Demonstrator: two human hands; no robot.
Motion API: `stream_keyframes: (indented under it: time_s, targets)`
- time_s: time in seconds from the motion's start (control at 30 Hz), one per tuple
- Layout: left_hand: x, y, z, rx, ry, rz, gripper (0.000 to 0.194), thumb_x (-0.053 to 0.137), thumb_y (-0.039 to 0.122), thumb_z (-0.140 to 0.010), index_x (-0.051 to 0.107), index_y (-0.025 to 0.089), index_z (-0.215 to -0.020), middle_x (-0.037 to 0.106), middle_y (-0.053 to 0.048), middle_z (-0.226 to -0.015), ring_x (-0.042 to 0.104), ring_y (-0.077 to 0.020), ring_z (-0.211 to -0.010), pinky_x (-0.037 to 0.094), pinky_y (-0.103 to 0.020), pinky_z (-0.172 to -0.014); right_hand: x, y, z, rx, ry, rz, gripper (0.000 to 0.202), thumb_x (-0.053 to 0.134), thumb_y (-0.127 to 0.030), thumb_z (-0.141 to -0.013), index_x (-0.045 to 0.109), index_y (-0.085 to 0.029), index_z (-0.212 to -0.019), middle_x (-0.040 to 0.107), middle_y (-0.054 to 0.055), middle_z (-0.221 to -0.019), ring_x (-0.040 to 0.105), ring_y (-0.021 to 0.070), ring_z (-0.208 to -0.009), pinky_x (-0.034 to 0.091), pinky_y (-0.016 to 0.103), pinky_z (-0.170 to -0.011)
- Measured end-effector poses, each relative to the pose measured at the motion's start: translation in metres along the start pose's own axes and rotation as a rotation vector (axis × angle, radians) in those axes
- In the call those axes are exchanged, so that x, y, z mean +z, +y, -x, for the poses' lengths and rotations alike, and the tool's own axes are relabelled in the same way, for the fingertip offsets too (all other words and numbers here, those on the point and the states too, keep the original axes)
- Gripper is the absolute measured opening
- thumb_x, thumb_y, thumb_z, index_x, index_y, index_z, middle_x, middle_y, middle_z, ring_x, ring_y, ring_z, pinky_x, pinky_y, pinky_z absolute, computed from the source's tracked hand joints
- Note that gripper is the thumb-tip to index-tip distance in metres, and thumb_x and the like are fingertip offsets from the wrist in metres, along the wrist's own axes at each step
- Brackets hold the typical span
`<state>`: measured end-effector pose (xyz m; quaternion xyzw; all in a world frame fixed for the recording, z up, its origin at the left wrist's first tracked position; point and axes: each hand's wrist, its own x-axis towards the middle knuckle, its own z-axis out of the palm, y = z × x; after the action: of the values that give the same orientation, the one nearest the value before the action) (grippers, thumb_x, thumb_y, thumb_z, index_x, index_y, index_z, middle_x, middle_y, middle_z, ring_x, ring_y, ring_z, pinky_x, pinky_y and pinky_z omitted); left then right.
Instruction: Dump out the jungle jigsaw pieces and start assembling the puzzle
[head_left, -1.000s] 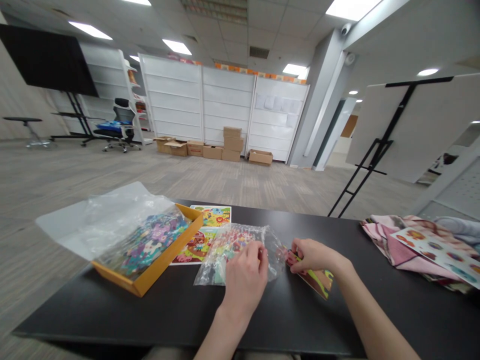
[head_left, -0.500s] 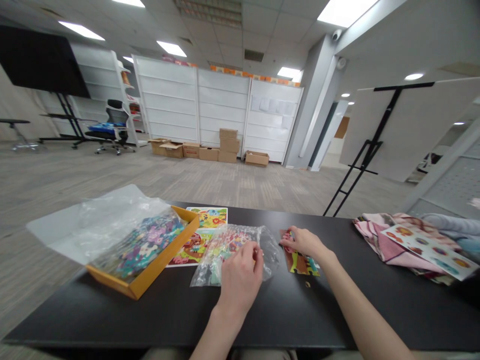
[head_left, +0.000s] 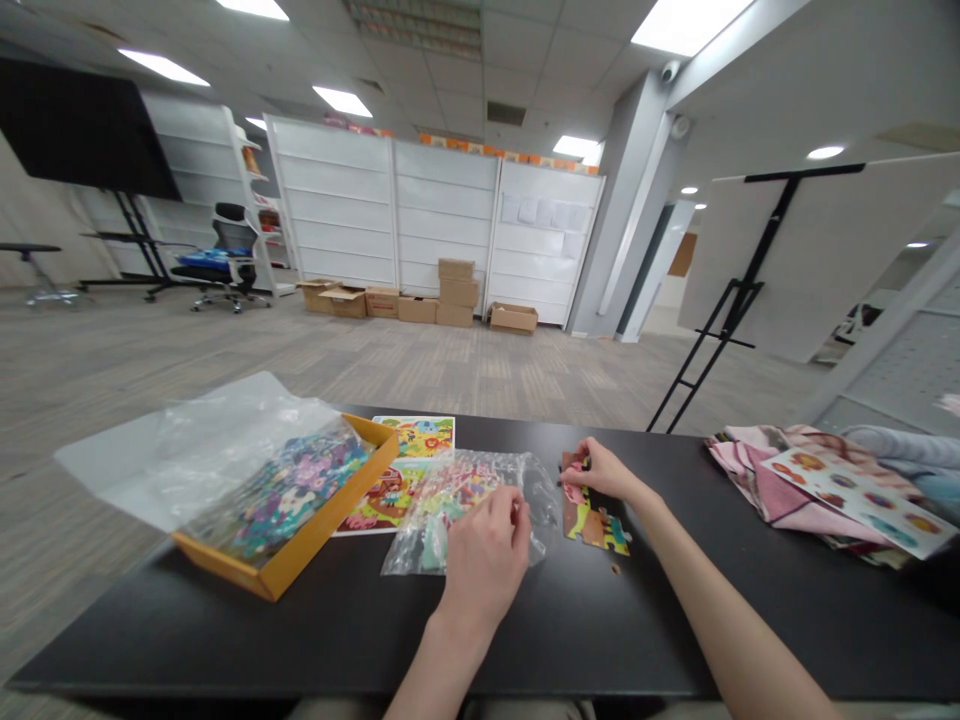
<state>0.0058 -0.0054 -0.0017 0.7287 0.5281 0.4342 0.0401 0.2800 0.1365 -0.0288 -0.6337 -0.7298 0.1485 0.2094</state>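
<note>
My right hand (head_left: 606, 470) pinches a puzzle piece (head_left: 574, 490) with pink on it, at the upper end of a small group of joined jigsaw pieces (head_left: 596, 525) lying on the black table. My left hand (head_left: 491, 530) is closed, its fingers curled together above the near right part of a clear plastic bag (head_left: 541, 485) holding more puzzle pieces. What its fingertips hold, if anything, is hidden. Partly beneath the bag lies a colourful picture sheet (head_left: 371, 500), and a second picture sheet (head_left: 427, 436) is behind it.
An orange box (head_left: 300, 545) with bagged puzzle pieces (head_left: 311, 475) and a clear plastic sheet stands on the left. Folded pink cloth (head_left: 761, 490) with a sticker sheet (head_left: 855, 500) lies at right. A tiny brown scrap (head_left: 616, 570) sits near the joined pieces.
The joined puzzle pieces have shifted slightly left and turned, and more of them shows. My right hand has risen a little at the wrist. My left hand has moved slightly right.
</note>
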Motion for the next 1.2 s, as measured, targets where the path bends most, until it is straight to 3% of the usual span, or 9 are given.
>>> stream_keyframes:
  time_s: [0.13, 0.27, 0.33, 0.43, 0.53, 0.7, 0.83, 1.07, 1.2]
  targets:
    - [-0.003, 0.000, -0.001, -0.017, -0.016, 0.003, 0.009, 0.052, 0.021, -0.099, 0.059, 0.023, -0.094, 0.071, 0.001, -0.080, 0.068, -0.0175, -0.069, 0.042, -0.027, -0.062, -0.002, -0.003, 0.002, -0.067, 0.011, -0.169, 0.052, 0.077, -0.051, -0.067, 0.057, -0.021, -0.104, 0.067, -0.002, -0.081, 0.061, 0.0189, -0.076, 0.046, 0.031, -0.072]
    - [-0.005, 0.001, -0.001, -0.016, -0.017, 0.009, 0.010, 0.051, 0.021, -0.099, 0.059, 0.022, -0.093, 0.071, 0.001, -0.079, 0.068, -0.0172, -0.068, 0.041, -0.026, -0.061, -0.014, -0.009, 0.003, -0.094, -0.031, -0.280, 0.042, 0.071, -0.057, -0.075, 0.064, -0.017, -0.085, 0.068, 0.003, -0.077, 0.062, 0.0197, -0.075, 0.047, 0.032, -0.071]
    - [-0.005, 0.001, -0.001, -0.011, -0.010, 0.010, 0.010, 0.051, 0.021, -0.099, 0.059, 0.022, -0.093, 0.072, 0.001, -0.079, 0.069, -0.0171, -0.068, 0.041, -0.026, -0.061, -0.021, -0.009, 0.006, -0.081, -0.081, -0.425, 0.045, 0.069, -0.060, -0.078, 0.064, -0.015, -0.086, 0.068, 0.004, -0.075, 0.063, 0.0185, -0.072, 0.047, 0.031, -0.068]
    - [-0.005, 0.002, -0.002, -0.009, -0.008, 0.009, 0.010, 0.050, 0.021, -0.099, 0.059, 0.022, -0.093, 0.072, 0.001, -0.078, 0.069, -0.0168, -0.068, 0.042, -0.026, -0.060, -0.027, -0.008, 0.011, -0.005, -0.160, -0.527, 0.054, 0.078, -0.060, -0.070, 0.059, -0.017, -0.096, 0.066, 0.000, -0.071, 0.061, 0.0163, -0.064, 0.045, 0.028, -0.058]
    - [-0.005, 0.002, -0.002, -0.006, -0.010, 0.007, 0.010, 0.051, 0.021, -0.099, 0.059, 0.022, -0.093, 0.072, 0.000, -0.079, 0.069, -0.0172, -0.068, 0.042, -0.026, -0.061, -0.026, -0.010, 0.016, 0.027, -0.252, -0.451, 0.055, 0.082, -0.057, -0.064, 0.058, -0.019, -0.096, 0.068, 0.000, -0.073, 0.062, 0.0166, -0.063, 0.046, 0.027, -0.055]
    - [-0.004, 0.001, -0.001, -0.012, -0.011, 0.010, 0.010, 0.051, 0.021, -0.098, 0.059, 0.023, -0.092, 0.071, 0.001, -0.078, 0.069, -0.0176, -0.068, 0.042, -0.026, -0.061, -0.026, -0.022, 0.022, -0.047, -0.182, -0.047, 0.031, 0.074, -0.047, -0.073, 0.068, -0.018, -0.084, 0.072, 0.004, -0.079, 0.065, 0.0194, -0.072, 0.049, 0.030, -0.065]
    - [-0.005, 0.001, -0.001, -0.015, -0.010, 0.011, 0.010, 0.052, 0.021, -0.098, 0.059, 0.023, -0.091, 0.071, 0.001, -0.078, 0.068, -0.0173, -0.068, 0.042, -0.026, -0.061, -0.035, -0.030, 0.026, -0.091, -0.197, 0.159, 0.034, 0.073, -0.049, -0.076, 0.075, -0.017, -0.089, 0.076, 0.009, -0.092, 0.067, 0.0240, -0.082, 0.049, 0.033, -0.073]
    - [-0.004, 0.002, 0.000, -0.007, -0.014, -0.001, 0.009, 0.053, 0.020, -0.097, 0.059, 0.023, -0.091, 0.071, 0.001, -0.077, 0.068, -0.0173, -0.068, 0.043, -0.026, -0.061, -0.037, -0.034, 0.031, -0.042, -0.284, 0.143, 0.031, 0.078, -0.041, -0.069, 0.072, -0.018, -0.089, 0.076, 0.008, -0.093, 0.068, 0.0268, -0.088, 0.048, 0.032, -0.074]
    - [-0.003, 0.002, -0.001, -0.005, -0.027, -0.006, 0.010, 0.051, 0.020, -0.098, 0.059, 0.023, -0.093, 0.071, 0.000, -0.078, 0.068, -0.0173, -0.068, 0.043, -0.026, -0.061, -0.032, -0.031, 0.031, -0.025, -0.293, 0.025, 0.043, 0.081, -0.038, -0.063, 0.063, -0.018, -0.097, 0.075, 0.007, -0.097, 0.068, 0.0259, -0.091, 0.049, 0.031, -0.077]
